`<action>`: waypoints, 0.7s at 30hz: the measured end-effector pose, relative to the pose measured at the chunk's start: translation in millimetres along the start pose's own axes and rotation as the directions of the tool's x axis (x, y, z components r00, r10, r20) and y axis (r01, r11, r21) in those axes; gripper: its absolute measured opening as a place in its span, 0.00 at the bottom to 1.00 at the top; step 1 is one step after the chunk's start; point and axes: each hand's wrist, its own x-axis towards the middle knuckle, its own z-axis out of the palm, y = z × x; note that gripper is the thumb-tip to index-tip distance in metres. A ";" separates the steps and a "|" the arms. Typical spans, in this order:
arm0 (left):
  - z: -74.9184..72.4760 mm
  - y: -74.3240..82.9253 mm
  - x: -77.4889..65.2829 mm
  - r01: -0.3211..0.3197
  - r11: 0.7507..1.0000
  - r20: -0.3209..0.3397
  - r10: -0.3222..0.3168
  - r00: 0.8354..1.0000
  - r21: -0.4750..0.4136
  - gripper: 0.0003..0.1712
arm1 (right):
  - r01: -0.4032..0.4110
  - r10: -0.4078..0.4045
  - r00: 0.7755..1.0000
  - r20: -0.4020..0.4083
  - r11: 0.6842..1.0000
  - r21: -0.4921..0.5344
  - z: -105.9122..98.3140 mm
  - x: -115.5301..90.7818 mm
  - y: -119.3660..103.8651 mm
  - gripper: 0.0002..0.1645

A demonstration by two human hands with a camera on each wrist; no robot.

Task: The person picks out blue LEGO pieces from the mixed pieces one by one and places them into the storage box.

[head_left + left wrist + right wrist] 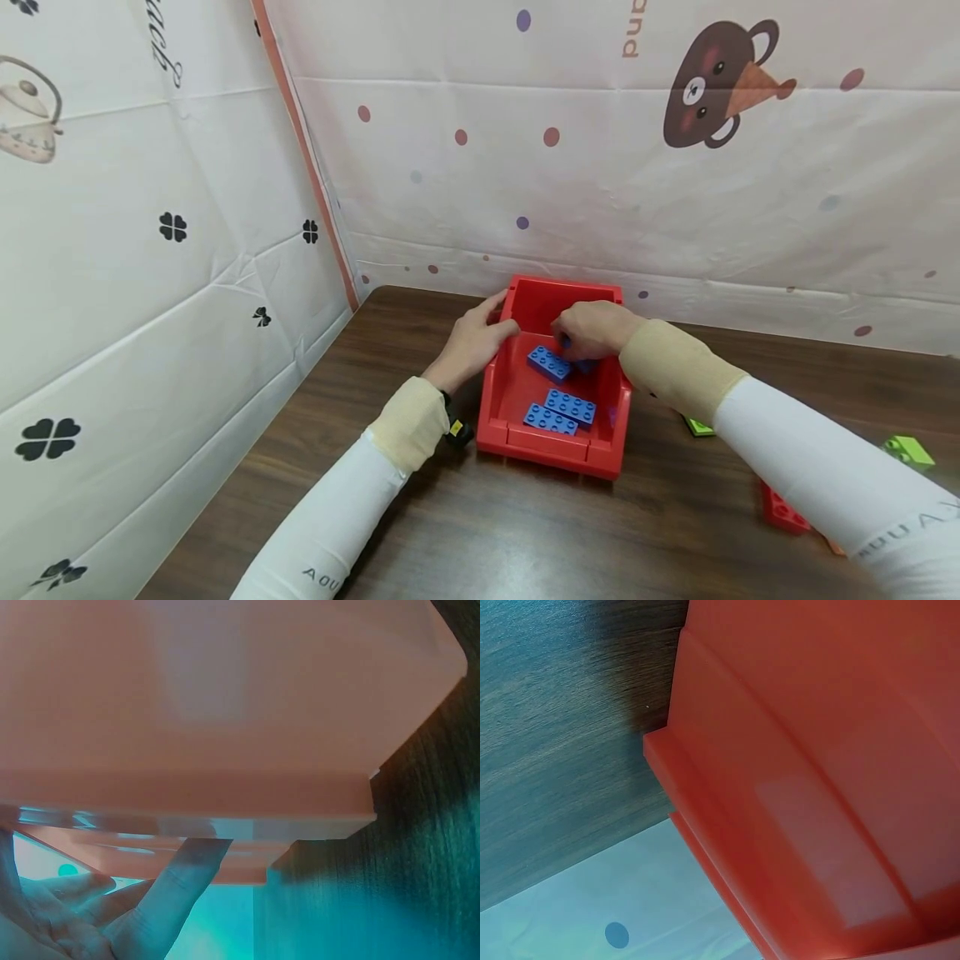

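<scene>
A red plastic bin stands on the wooden table, its left wall held at the rim by my left hand. In the left wrist view, the thumb of that hand lies against the bin's edge. My right hand reaches inside the bin with curled fingers and pinches a blue toy brick, mostly hidden by the hand. Just beside it is another blue brick on the bin floor, with two more blue bricks nearer the front. The right wrist view shows only the bin's wall and surroundings.
Right of the bin, partly behind my right sleeve, lie a green piece, a lime brick and a red brick. A printed sheet hangs behind the table and along its left side.
</scene>
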 end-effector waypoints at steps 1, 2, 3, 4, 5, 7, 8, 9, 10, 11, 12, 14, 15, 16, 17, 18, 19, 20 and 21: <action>0.0 0.0 0.2 -0.001 1.000 0.001 0.001 1.000 0.000 0.41 | -0.003 0.003 1.000 0.004 1.000 0.000 -0.1 0.3 -0.1 0.15; 0.1 0.1 0.3 -0.002 1.000 0.000 0.002 1.000 0.002 0.41 | -0.009 0.009 1.000 0.008 1.000 0.001 -0.1 0.4 -0.1 0.16; 0.2 0.0 0.4 -0.002 1.000 0.000 0.002 1.000 0.002 0.41 | -0.014 0.014 1.000 0.012 1.000 0.003 0.0 0.6 0.0 0.17; 0.3 0.1 0.5 -0.002 1.000 0.000 0.002 1.000 0.003 0.41 | -0.011 0.011 1.000 0.015 1.000 0.002 -0.3 0.4 0.1 0.17; 0.4 0.3 0.4 0.000 1.000 -0.001 0.000 1.000 0.003 0.41 | -0.013 0.013 1.000 0.017 1.000 0.004 -0.2 0.4 0.4 0.17; 0.4 0.6 0.4 0.002 1.000 -0.004 -0.002 1.000 0.005 0.41 | -0.014 0.014 1.000 0.020 1.000 0.008 -0.4 0.6 0.5 0.18; 0.4 0.8 0.3 0.004 1.000 -0.006 -0.004 1.000 0.007 0.41 | -0.013 0.013 1.000 0.021 1.000 0.009 -0.4 0.6 0.7 0.18; 0.4 0.8 0.4 0.005 1.000 -0.007 -0.005 1.000 0.008 0.41 | -0.009 0.009 1.000 0.021 1.000 0.008 -0.5 0.5 0.9 0.18; 0.4 0.8 0.5 0.005 1.000 -0.007 -0.005 1.000 0.009 0.41 | -0.008 0.008 1.000 0.020 1.000 0.008 -0.6 0.5 1.0 0.18; 0.4 0.8 0.6 0.005 1.000 -0.009 -0.005 1.000 0.011 0.41 | -0.009 0.009 1.000 0.020 1.000 0.010 -0.6 0.4 1.0 0.18; 0.4 0.6 0.8 0.006 1.000 -0.009 -0.006 1.000 0.013 0.41 | -0.009 0.009 1.000 0.020 1.000 0.010 -0.8 0.2 1.1 0.18; 0.4 0.6 1.0 0.007 1.000 -0.009 -0.007 1.000 0.016 0.41 | -0.010 0.010 1.000 0.018 1.000 0.011 -0.8 -0.1 1.0 0.18; 0.4 0.3 1.3 0.008 1.000 -0.008 -0.007 1.000 0.016 0.41 | -0.007 0.007 1.000 0.016 1.000 0.010 -1.0 -0.3 1.0 0.18; 0.4 0.5 1.4 0.008 1.000 -0.008 -0.008 1.000 0.018 0.41 | -0.007 0.007 1.000 0.015 1.000 0.008 -1.1 -0.2 0.8 0.17; 0.4 0.6 1.4 0.009 1.000 -0.008 -0.009 1.000 0.017 0.41 | -0.003 0.003 1.000 0.014 1.000 0.004 -1.3 -0.4 0.7 0.17; 0.4 0.6 1.6 0.010 1.000 -0.006 -0.010 1.000 0.015 0.41 | -0.006 0.006 1.000 0.013 1.000 0.003 -1.1 -0.1 0.6 0.17; 0.4 0.7 1.7 0.010 1.000 -0.006 -0.010 1.000 0.015 0.41 | -0.005 0.005 1.000 0.013 1.000 0.001 -1.1 -0.2 0.6 0.16; 0.5 0.8 1.8 0.010 1.000 -0.005 -0.010 1.000 0.013 0.41 | -0.005 0.005 1.000 0.013 1.000 0.000 -1.2 -0.4 0.7 0.16; 0.4 0.9 2.0 0.009 1.000 -0.004 -0.009 1.000 0.013 0.41 | -0.008 0.008 1.000 0.012 1.000 0.000 -1.2 -0.6 0.8 0.16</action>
